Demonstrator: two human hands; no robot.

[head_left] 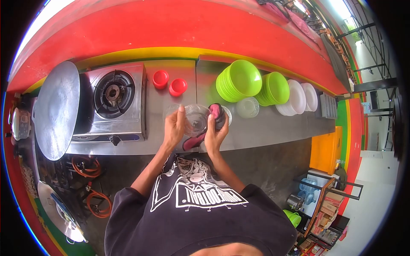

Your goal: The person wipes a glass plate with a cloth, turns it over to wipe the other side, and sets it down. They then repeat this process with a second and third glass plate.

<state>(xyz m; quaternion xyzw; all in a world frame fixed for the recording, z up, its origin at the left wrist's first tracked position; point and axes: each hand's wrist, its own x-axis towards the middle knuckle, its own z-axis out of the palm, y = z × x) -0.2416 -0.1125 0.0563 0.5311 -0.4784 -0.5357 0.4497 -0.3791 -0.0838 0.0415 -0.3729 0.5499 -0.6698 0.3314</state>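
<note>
A: Bowl (195,118), clear glass, held just above the counter (256,128). Grip?
B: Left hand (173,128) clamps the rim; right hand (215,133) presses cloth (218,112) against it. Likely light, fragile, slippery, so hold by the rim.

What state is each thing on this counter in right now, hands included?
left hand, gripping the glass bowl
right hand, pressing the pink cloth against that bowl
glass bowl, held between both hands
gas burner, no flame visible
green bowls, nested in a stack
white plates, stacked
second clear bowl, resting on the counter
</note>
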